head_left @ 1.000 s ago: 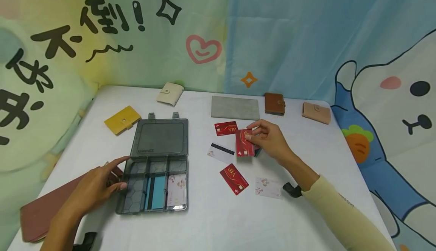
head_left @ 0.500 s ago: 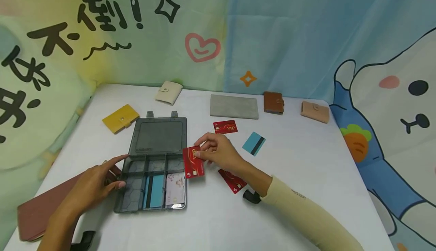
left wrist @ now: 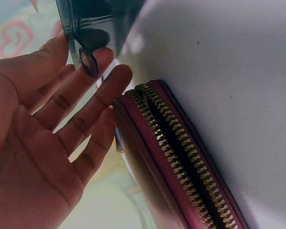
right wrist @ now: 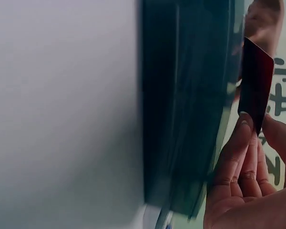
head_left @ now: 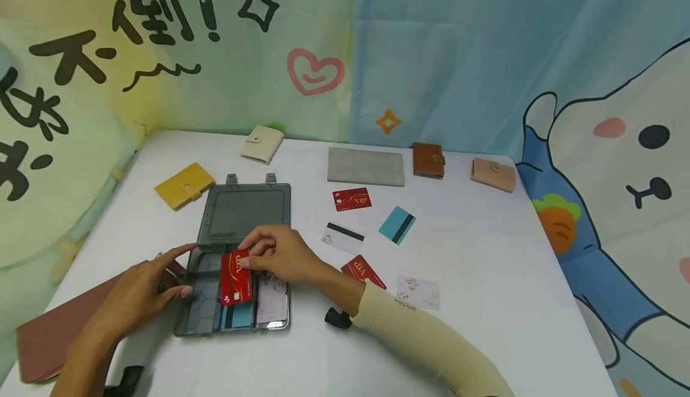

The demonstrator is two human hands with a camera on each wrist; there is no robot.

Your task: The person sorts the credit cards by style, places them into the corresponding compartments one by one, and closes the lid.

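My right hand pinches a red VIP card between thumb and fingers, above the middle compartment of a grey see-through divided box. In the right wrist view the same card stands out past the fingertips, beyond the box's side. Under it a blue card with a dark stripe lies in that middle compartment, and a pale floral card fills the right one. The left large compartment holds no card. My left hand, fingers loosely extended, touches the box's left edge beside a latch.
Loose on the white table are red VIP cards, a blue card, a striped white card and a floral card. Several wallets line the back, including a grey one. A reddish-brown zip wallet lies by my left forearm.
My right hand has carried the red card leftward from the loose cards to over the box's middle compartment. The left hand stays at the box's edge; the head view has shifted slightly.
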